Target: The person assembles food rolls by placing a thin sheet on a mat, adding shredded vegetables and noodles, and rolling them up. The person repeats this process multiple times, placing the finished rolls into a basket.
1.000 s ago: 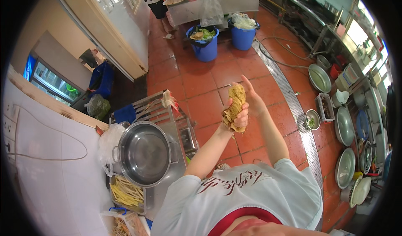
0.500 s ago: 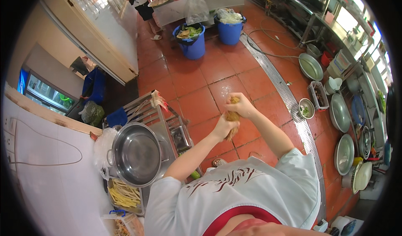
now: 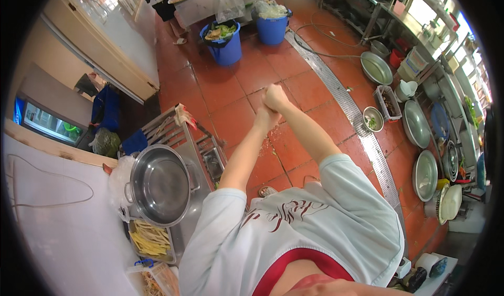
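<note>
Out in front of my body, above the red tiled floor, my left hand (image 3: pixel 268 118) and my right hand (image 3: pixel 275 97) are closed tightly together. The right one sits at the far side, the left one just nearer. Half a second earlier a yellowish-brown, wet-looking clump stuck out of both fists; now the fingers and wrists hide it, and its kind cannot be made out. Pale specks or drops (image 3: pixel 269 146) scatter in the air below my hands. To the left, a large two-handled steel pot (image 3: pixel 160 183) stands on a steel stand (image 3: pixel 195 157).
A tray of pale yellow strips (image 3: pixel 151 239) lies near the pot. Two blue bins (image 3: pixel 227 52) with scraps and bags stand ahead, near another person's legs (image 3: pixel 167 20). A drain grate (image 3: pixel 336 91) crosses the floor; steel bowls (image 3: pixel 416 123) line the right side.
Both hands have moved away from my body and slightly left, arms straighter. The clump between them has gone out of sight, and specks now fall beneath. The whole view has shifted a little.
</note>
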`<state>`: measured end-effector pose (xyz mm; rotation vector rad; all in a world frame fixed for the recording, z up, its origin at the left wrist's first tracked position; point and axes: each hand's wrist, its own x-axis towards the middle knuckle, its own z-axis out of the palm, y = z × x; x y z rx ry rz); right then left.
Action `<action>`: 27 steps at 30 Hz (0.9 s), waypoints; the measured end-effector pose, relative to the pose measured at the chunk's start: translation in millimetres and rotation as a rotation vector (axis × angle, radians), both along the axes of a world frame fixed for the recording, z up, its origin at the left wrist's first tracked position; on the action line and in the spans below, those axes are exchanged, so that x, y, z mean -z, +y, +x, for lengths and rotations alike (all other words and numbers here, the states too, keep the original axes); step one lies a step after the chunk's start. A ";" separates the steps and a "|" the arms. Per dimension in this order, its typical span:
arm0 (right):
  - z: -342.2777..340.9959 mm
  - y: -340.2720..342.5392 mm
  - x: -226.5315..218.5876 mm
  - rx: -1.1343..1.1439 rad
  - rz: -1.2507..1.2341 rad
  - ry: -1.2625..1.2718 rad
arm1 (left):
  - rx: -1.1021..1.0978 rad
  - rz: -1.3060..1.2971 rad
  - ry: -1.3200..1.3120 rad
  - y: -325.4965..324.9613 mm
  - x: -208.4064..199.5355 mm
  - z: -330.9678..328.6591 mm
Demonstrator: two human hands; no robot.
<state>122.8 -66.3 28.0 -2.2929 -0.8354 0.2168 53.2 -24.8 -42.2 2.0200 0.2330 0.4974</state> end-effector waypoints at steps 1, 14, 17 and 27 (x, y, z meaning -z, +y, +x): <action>-1.9 3.4 -9.5 -0.001 0.007 -0.005 | -0.019 0.108 0.024 7.1 0.2 0.3; 17.3 25.8 -78.5 0.042 0.324 0.216 | -0.409 0.343 0.145 19.1 -112.8 -38.3; 7.9 29.3 -70.1 0.051 0.291 0.244 | -0.358 0.413 0.236 32.1 -100.2 -44.3; 2.1 26.1 -29.5 0.061 0.332 0.369 | -0.338 0.369 0.399 32.9 -96.5 -62.1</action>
